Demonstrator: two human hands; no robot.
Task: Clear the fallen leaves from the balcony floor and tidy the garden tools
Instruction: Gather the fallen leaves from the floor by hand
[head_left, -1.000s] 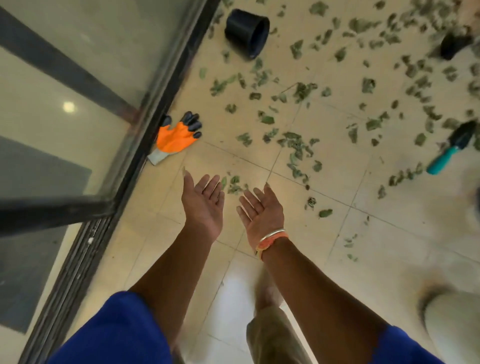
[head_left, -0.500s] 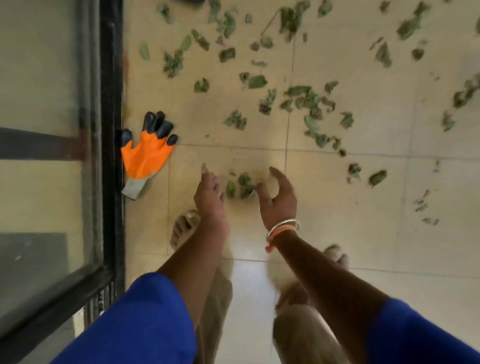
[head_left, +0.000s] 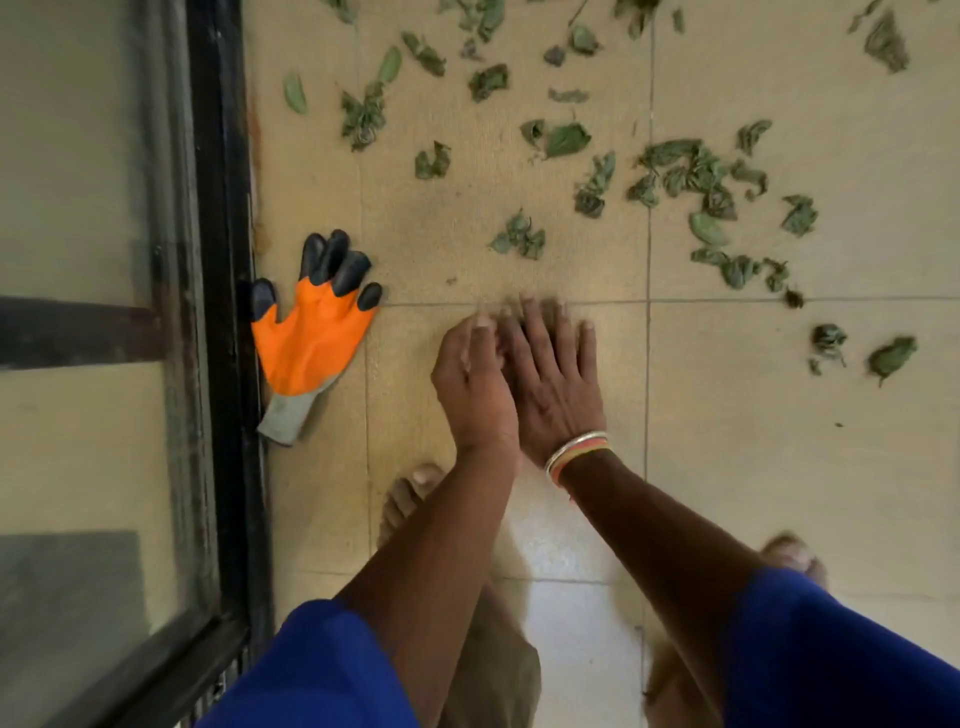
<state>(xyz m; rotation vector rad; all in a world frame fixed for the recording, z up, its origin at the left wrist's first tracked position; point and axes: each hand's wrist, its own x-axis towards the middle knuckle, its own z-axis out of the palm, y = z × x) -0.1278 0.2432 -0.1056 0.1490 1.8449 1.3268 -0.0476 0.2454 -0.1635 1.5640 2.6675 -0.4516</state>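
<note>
From the head camera, the orange glove (head_left: 311, 338) lay just beside the door frame (head_left: 218, 312), long axis running away from the person, fingertips far, cuff near. Leaves (head_left: 685, 171) were scattered on the tiles beyond. The right hand (head_left: 558, 384) was spread flat with straight fingers. The left hand (head_left: 475, 384) curled against it; I cannot tell whether it held anything.

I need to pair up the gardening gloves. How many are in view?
1. The orange glove lies flat on the floor beside the black door frame, left of the left hand. Its mate may be out of view.

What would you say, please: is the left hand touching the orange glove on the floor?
Apart. The head view shows a strip of bare tile between the left hand and the orange glove.
</note>
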